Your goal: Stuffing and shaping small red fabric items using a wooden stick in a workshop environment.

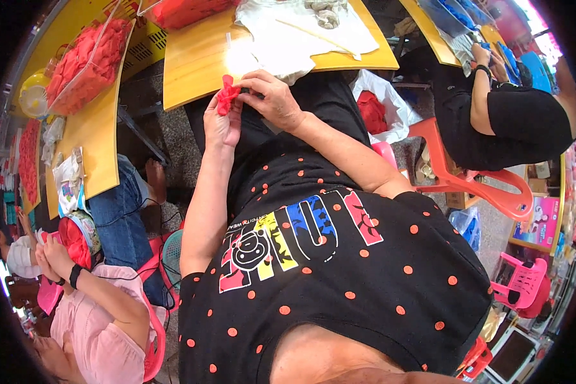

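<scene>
A small red piece of gathered cloth [226,96], shaped like a bow or flower, is held up in front of the table's near edge. My left hand [221,128] pinches it from below between thumb and fingers. From the right, my right hand [273,101] reaches over with thumb and fingertips closed at the cloth's side; whether it grips the cloth or something finer is too small to make out. Just beyond my hands, a white cloth [272,48] covers part of the yellow tabletop [195,64].
Clear bins of red cloth pieces [96,61] stand on the tables. A thin stick [317,37] lies on the white cloth. A white bag [397,109] with red cloth stands right, near a red chair [441,160]. Co-workers sit on both sides, one in a pink top [102,320].
</scene>
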The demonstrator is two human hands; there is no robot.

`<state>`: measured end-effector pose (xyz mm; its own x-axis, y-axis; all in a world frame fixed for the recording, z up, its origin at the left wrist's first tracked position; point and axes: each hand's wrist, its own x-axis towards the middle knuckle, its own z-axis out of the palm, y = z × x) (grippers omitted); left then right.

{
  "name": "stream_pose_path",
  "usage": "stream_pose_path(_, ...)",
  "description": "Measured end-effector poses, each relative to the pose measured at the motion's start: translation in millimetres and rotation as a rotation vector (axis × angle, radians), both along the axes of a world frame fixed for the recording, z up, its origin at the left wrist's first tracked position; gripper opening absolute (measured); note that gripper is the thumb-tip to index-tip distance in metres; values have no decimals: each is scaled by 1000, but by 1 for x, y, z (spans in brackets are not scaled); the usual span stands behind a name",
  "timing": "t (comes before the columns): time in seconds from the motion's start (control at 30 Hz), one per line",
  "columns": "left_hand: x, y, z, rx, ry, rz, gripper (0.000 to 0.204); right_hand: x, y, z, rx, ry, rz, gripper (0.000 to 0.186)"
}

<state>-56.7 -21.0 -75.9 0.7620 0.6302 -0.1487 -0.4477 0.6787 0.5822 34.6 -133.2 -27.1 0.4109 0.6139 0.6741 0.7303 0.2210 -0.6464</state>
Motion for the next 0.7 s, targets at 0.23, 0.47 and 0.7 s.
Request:
stream_pose_path(0.23, 4, -14, 4, 61, 34, -18, 17, 13, 3, -10, -86, 178, -103, 13)
stream_pose_path(0.47, 2, -24, 21, 251, 79, -160, 14, 17, 7, -18, -233, 599, -58, 15)
stream_pose_path(0.7, -4, -23, 27, 147, 146, -208, 18, 24, 8, -29, -411, 949, 352, 22)
